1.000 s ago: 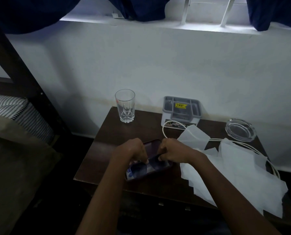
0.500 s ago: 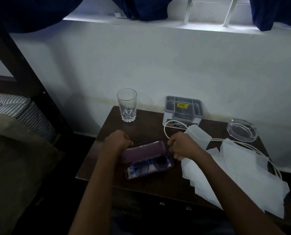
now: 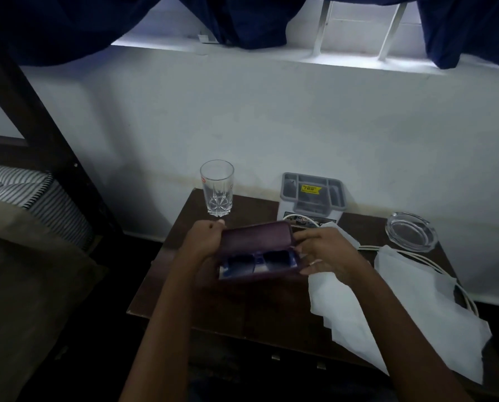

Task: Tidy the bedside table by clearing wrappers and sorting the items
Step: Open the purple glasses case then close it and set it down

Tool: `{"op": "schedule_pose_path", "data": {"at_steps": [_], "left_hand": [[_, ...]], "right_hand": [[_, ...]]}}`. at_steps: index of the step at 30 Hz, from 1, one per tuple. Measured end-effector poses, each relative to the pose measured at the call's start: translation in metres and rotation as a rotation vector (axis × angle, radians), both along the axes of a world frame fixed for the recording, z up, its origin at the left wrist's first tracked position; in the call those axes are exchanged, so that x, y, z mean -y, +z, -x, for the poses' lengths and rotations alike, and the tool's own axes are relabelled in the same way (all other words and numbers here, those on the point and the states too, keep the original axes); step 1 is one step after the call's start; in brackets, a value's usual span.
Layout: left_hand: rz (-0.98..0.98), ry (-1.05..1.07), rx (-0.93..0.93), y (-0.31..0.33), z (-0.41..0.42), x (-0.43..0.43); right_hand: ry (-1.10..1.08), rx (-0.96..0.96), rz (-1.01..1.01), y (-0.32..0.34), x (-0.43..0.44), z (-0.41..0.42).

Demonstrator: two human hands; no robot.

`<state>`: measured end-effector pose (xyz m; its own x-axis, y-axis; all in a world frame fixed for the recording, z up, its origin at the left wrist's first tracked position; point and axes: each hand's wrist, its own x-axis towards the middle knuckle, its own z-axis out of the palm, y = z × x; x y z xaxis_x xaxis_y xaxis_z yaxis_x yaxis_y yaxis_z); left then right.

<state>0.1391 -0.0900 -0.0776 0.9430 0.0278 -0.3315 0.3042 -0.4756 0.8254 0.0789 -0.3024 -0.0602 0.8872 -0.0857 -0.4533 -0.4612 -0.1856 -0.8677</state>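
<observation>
While open, glasses case [image 3: 257,242] sits between both hands' grip.

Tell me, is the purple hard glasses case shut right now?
No, the purple hard glasses case is open, its lid raised between the left hand and right hand, with dark glasses visible inside.
</observation>
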Motion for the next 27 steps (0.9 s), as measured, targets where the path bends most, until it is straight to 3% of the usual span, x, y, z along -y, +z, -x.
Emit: {"op": "schedule_pose_path", "data": {"at_steps": [3, 7, 10, 16, 27], "left_hand": [[0.320, 0.054, -0.021, 0.017, 0.005, 0.010], [0.347, -0.022, 0.181, 0.030, 0.011, 0.017], [0.436, -0.096, 0.228, 0.028, 0.013, 0.021], [0.451, -0.003, 0.319, 0.023, 0.011, 0.030], [0.742, 0.234, 0.332, 0.015, -0.001, 0.030]], "right_hand": [[-0.181, 0.123, -0.136, 0.014, 0.005, 0.005], [-0.318, 0.139, -0.201, 0.018, 0.003, 0.000], [-0.405, 0.132, -0.311, 0.019, 0.002, -0.006], [-0.413, 0.160, -0.297, 0.018, 0.003, -0.017], [-0.373, 0.184, -0.385, 0.014, 0.003, -0.025]]}}
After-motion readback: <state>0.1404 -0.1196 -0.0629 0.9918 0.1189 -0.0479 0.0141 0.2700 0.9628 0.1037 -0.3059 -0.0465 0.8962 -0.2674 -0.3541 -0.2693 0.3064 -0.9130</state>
